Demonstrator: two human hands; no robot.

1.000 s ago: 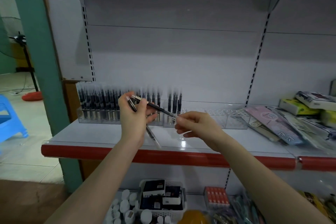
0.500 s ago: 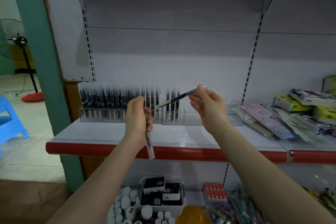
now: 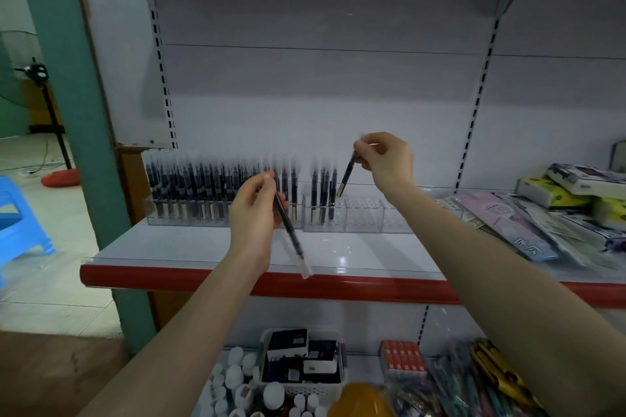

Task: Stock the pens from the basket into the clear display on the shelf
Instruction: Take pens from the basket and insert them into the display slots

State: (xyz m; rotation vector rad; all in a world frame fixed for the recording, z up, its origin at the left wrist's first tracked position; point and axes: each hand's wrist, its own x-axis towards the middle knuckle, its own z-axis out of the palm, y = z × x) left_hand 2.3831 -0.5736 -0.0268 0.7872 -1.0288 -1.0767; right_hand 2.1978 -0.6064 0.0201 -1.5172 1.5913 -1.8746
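Shelf (image 3: 210,247) w/ red front lip carries the clear display (image 3: 364,218) along its far edge, so pens stand upright facing the aisle. Left blocks packed w/ standing pens (image 3: 203,189); right blocks mostly bare holes, so I judge filling runs left to right.

My right hand (image 3: 386,162) pinches a pen (image 3: 346,179) at its top end, thumb and fingers clamped, tip down just above a hole right of the last standing ones. Top grip keeps the barrel near vertical for the drop.

My left hand (image 3: 255,213), near and left, fingers curled round a spare pen (image 3: 291,237), slanting down toward the lip: held ready as next feed, I think.

Basket source: cannot tell which.
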